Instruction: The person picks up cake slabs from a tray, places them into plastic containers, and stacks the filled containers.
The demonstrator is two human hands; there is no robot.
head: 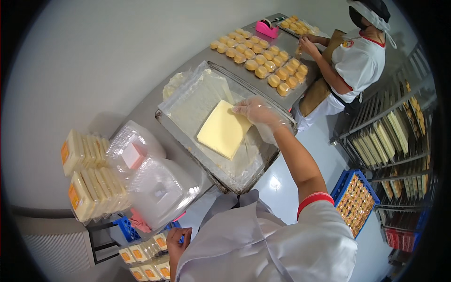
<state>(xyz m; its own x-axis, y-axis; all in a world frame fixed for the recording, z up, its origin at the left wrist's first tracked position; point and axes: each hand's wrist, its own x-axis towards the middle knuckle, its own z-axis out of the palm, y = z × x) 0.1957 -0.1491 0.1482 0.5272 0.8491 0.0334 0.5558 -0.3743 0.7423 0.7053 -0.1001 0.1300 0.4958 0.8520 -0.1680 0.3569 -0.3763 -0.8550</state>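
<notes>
My right hand (254, 110), in a clear plastic glove, pinches the upper right corner of a pale yellow square sheet of sponge cake (222, 132). The cake lies over a metal baking tray (243, 188) lined with translucent paper (197, 102). Its right-hand corner sits beneath my gloved hand. My left hand (179, 241) is bare and hangs low beside my white apron, fingers curled; part of it is hidden. Close to it are packed cakes with orange labels (148, 273) and a pink cloth (139, 221).
Clear plastic lids (164, 190) and packed cakes (93, 194) stand left of the tray. Bagged round cakes (260, 58) and a pink tape dispenser (266, 29) occupy the table's far end. A co-worker (363, 60) stands there. A blue crate (356, 202) and tray rack (384, 141) are at right.
</notes>
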